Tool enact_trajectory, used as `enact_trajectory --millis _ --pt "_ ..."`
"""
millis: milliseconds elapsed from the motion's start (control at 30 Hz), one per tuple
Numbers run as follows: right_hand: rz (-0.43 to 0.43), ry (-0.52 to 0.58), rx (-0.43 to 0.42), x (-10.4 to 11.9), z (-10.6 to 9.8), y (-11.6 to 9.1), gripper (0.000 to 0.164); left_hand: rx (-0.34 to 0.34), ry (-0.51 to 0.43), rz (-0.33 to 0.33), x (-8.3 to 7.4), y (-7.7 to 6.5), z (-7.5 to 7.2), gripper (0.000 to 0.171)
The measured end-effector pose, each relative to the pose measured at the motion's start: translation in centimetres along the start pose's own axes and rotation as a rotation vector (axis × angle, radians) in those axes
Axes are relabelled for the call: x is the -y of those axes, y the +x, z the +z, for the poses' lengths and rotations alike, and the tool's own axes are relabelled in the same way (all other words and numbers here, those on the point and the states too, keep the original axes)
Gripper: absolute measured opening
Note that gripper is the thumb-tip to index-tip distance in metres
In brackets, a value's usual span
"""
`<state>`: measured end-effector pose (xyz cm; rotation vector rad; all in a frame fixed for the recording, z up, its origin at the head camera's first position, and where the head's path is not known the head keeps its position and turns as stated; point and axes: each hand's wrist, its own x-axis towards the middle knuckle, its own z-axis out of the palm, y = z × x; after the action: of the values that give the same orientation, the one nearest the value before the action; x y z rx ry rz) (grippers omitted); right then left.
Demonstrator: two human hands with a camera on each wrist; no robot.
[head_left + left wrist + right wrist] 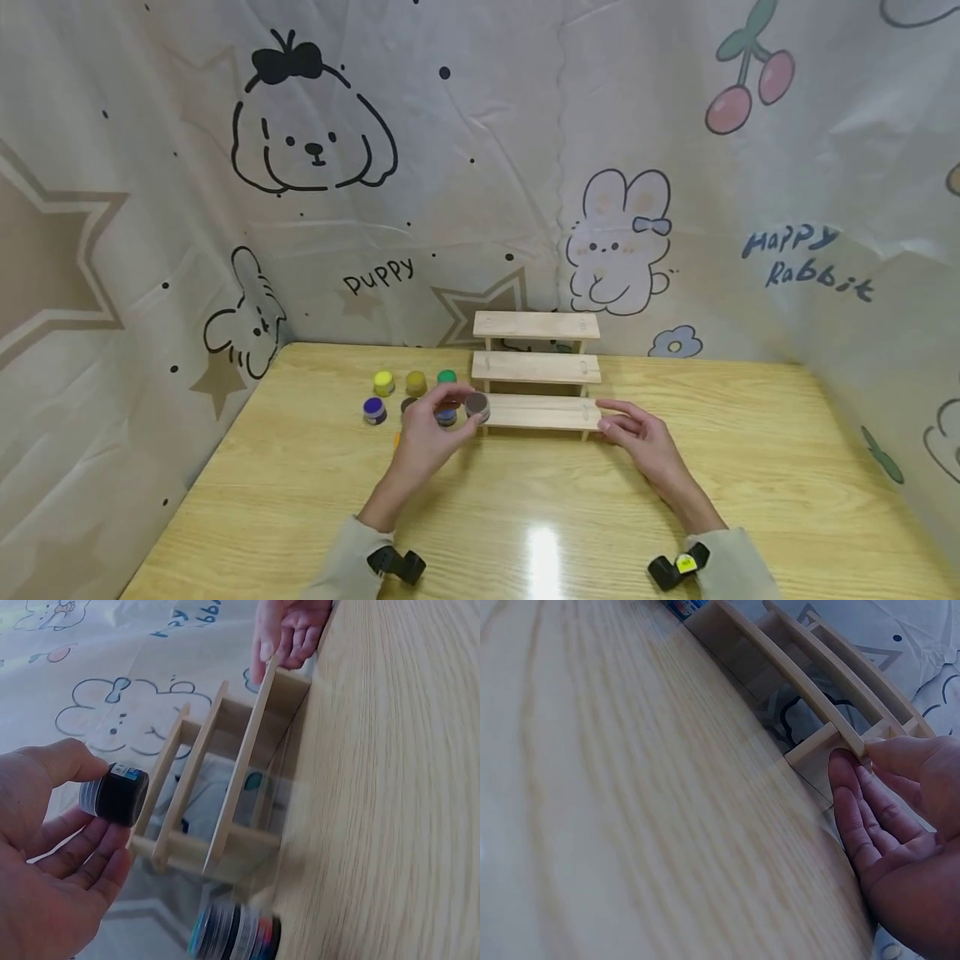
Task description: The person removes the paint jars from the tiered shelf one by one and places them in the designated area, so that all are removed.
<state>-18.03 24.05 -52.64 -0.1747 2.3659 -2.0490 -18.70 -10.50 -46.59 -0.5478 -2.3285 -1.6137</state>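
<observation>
My left hand (pixel 422 437) pinches a small round paint jar (pixel 477 406) between thumb and fingers. The jar looks dark brown, with a clear lid and a label on its side (pixel 124 772). It is held up at the left end of the lowest step of a three-tier wooden display stand (pixel 536 367). At that step's other end, my right hand (pixel 647 443) grips the corner, thumb on the board's edge and fingers beneath, as the right wrist view shows. All three steps carry nothing.
Left of the stand are several paint jars: yellow (pixel 384 383), mustard (pixel 416 383), green (pixel 447 377), purple (pixel 374 410) and blue (pixel 446 417). My left hand partly hides a dark jar and an orange one (pixel 397 439). A printed cloth (pixel 480 167) hangs behind the wooden table (pixel 720 392).
</observation>
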Motion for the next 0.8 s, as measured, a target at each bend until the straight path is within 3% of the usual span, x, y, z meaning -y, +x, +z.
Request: enact_trajectory --millis 333,533,800 --pt "-0.011 0.003 0.004 0.0 0.1 0.1 0.044 -0.052 0.038 -0.067 0.8 -1.2 -3.7 0.035" --pt "0.016 0.014 0.020 -0.1 0.4 0.0 0.045 -0.100 0.023 -0.063 1.1 -2.2 -5.8 0.035" --pt "-0.006 0.016 0.003 0.0 0.1 0.2 0.044 -0.189 0.028 -0.073 2.2 -2.9 -7.4 0.034"
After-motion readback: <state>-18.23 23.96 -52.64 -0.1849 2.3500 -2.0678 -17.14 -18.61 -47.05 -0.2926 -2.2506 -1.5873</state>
